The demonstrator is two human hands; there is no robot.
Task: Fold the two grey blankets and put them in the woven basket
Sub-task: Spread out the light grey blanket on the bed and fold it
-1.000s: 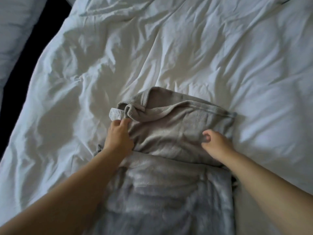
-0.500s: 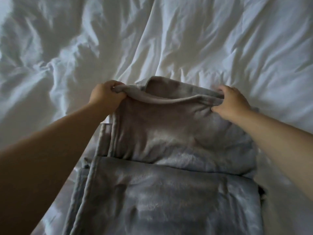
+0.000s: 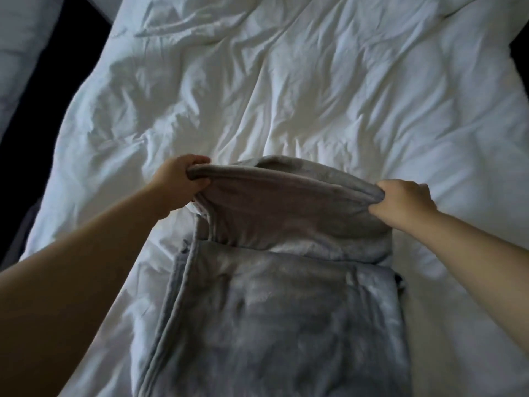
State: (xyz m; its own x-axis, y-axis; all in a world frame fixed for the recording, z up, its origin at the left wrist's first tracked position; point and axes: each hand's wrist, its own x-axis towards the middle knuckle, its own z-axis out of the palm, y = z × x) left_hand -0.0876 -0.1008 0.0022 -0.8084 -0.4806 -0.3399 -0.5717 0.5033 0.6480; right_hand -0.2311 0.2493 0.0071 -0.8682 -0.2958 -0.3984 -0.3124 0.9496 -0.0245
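The left hand [image 3: 180,181] gripped the far left corner of the blanket [image 3: 286,325], with the fingers curled over its edge. The right hand [image 3: 400,204] pinched the far right corner, with the fingers bunched round a gathered fold.

Between the hands the edge formed a thick, rounded roll of several layers. It was stretched in a shallow arc and raised off the duvet [image 3: 286,96]. Below that edge the fabric hung as a smooth, slightly concave panel of warmer grey.

Nearer the person than both hands, the rest lay flat as a long rectangular band of bluish-grey plush fleece. Its nap was brushed into pale, shiny streaks. A stitched hem ran in parallel ridges along the side beneath the left forearm. Whether the panel and the band were one blanket or two could not be told.

The duvet was white, matte cloth, creased into soft irregular ridges. It extended beyond both hands and to either side.
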